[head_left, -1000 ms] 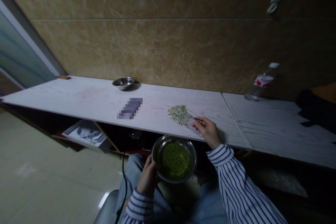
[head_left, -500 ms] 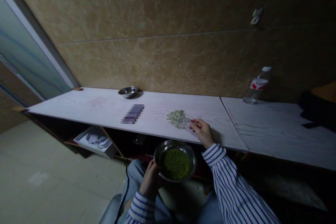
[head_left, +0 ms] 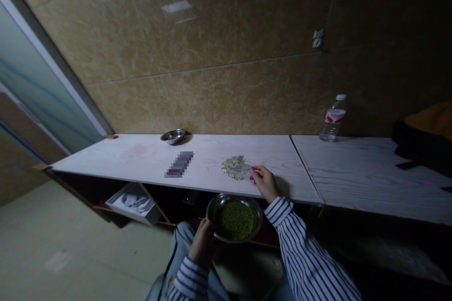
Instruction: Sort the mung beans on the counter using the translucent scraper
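My left hand (head_left: 203, 241) is closed on the rim of a steel bowl (head_left: 257, 228), held in front of the table edge above my lap. Many small green beans (head_left: 236, 219) fill its bottom, probably mung beans. My right hand (head_left: 264, 182) pinches a thin clear plastic piece (head_left: 243, 169) whose exact kind I cannot make out. It lies low at the right side of a patch of scattered green beans (head_left: 231, 165) on the white tabletop, partly covering them.
A small steel bowl (head_left: 173, 137) stands at the back left, behind a pixelated flat object (head_left: 179, 164). A water bottle (head_left: 332, 120) stands by the wall at right, near a dark and orange bag (head_left: 420, 136). Under the tabletop (head_left: 141, 160), a white box (head_left: 132, 200) sits on a shelf.
The view has tilted up and shifted slightly right. My right hand and the plastic piece have moved a little left over the scattered beans. My left hand still holds the bowl.
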`<state>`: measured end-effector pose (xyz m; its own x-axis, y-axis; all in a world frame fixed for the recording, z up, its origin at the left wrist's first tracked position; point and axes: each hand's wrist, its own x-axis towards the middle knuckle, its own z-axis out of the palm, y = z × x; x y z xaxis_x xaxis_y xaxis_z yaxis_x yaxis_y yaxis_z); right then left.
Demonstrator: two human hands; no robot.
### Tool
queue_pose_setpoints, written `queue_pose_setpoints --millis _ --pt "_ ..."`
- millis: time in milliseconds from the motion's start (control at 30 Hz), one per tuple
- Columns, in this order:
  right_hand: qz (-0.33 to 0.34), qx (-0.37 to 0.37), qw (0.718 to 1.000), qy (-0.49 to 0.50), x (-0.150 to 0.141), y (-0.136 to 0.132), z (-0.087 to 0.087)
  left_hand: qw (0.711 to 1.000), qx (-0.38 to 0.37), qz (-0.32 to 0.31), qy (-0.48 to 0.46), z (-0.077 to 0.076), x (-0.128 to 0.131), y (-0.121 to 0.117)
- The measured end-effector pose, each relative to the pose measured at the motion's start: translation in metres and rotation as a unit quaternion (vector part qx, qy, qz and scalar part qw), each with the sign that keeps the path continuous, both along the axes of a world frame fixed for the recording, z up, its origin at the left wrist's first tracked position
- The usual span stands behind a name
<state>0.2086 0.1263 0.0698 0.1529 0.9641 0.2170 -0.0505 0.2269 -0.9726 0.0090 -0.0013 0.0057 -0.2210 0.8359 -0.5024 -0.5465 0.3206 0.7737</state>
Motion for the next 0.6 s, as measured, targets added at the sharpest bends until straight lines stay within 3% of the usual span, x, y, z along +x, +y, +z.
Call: queue_pose_setpoints --millis 433,600 --pt "-0.037 -0.018 0.999 -0.005 0.001 -0.002 0.003 1.000 -0.014 0.023 -0.003 0.013 -0.018 0.008" --pt "-0.061 -0.032 0.998 -0.014 0.004 -0.005 0.007 0.999 -0.024 0.026 0.011 0.009 -0.031 0.017"
